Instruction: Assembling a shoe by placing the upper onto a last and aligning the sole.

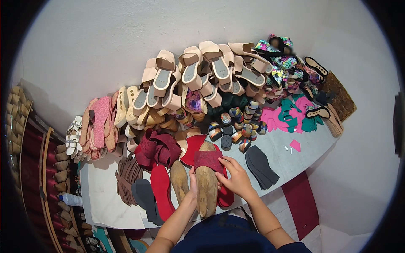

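Note:
Near the table's front edge I hold a wooden shoe last (206,189), its toe pointing toward me. A dark red upper strap (207,159) lies across it. My left hand (193,184) is closed round the last's left side, its fingers partly hidden underneath. My right hand (236,179) pinches the strap's right edge, thumb and fingers against the last. Just left lie a second wooden last (179,183) and a red sole (162,194). Behind them are dark red upper pieces (157,149) and a red sandal part (193,151).
Beige heeled sandals (192,67) are piled along the wall. Small multicoloured heels (236,122) stand in the middle, with pink and green scraps (291,114) farther right. Grey soles (259,166) lie right of my hands, brown strips (127,177) to the left. Shelves of lasts (61,175) stand far left.

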The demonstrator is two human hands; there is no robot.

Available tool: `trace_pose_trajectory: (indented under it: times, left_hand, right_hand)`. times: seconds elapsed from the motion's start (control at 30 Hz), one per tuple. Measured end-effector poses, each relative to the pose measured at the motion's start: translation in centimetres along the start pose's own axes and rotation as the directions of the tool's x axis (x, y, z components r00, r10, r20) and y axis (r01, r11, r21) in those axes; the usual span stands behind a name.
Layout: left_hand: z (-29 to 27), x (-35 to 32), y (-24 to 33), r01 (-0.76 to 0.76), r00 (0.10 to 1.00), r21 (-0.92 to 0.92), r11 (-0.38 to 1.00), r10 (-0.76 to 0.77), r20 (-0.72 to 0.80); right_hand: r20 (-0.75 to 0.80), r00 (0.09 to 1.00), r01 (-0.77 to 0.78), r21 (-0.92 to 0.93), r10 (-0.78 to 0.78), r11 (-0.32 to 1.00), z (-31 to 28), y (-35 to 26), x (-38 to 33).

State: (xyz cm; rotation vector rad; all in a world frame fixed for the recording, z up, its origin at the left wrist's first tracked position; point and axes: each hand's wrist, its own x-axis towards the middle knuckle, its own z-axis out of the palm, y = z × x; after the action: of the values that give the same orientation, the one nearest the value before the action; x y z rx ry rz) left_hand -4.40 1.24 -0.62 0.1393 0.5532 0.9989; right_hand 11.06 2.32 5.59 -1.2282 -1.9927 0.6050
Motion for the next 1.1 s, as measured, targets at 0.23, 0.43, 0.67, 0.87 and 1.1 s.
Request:
trace_pose_trajectory:
  times: [0.23, 0.43, 0.67, 0.87, 1.1]
  left_hand:
    - [-0.1, 0.7, -0.9, 0.108, 0.987, -0.168, 0.98, -0.085, 0.134]
    - [-0.2, 0.6, -1.3, 0.044, 0.987, -0.147, 0.988, -0.02, 0.162]
    - [-0.1, 0.5, -1.4, -0.003, 0.997, -0.063, 0.998, 0.008, 0.072]
    - [-0.9, 0.5, -0.3, 0.251, 0.947, -0.328, 0.911, -0.161, 0.277]
    - [-1.2, 1.4, -1.4, 0.19, 0.981, -0.101, 0.977, -0.183, 0.071]
  right_hand:
    - [0.027, 0.982, -0.184, -0.038, 0.185, 0.982, -0.1, -0.2, -0.6]
    - [-0.049, 0.955, -0.292, 0.005, 0.292, 0.956, 0.9, -1.3, -1.2]
    - [-0.052, 0.938, -0.338, 0.099, 0.344, 0.936, 0.1, -1.8, -1.5]
    - [-0.066, 0.998, 0.005, -0.104, -0.011, 0.995, -2.5, 0.1, 1.2]
    - [0.342, 0.939, 0.084, -0.294, 0.022, 0.952, -0.2, 1.6, 7.2]
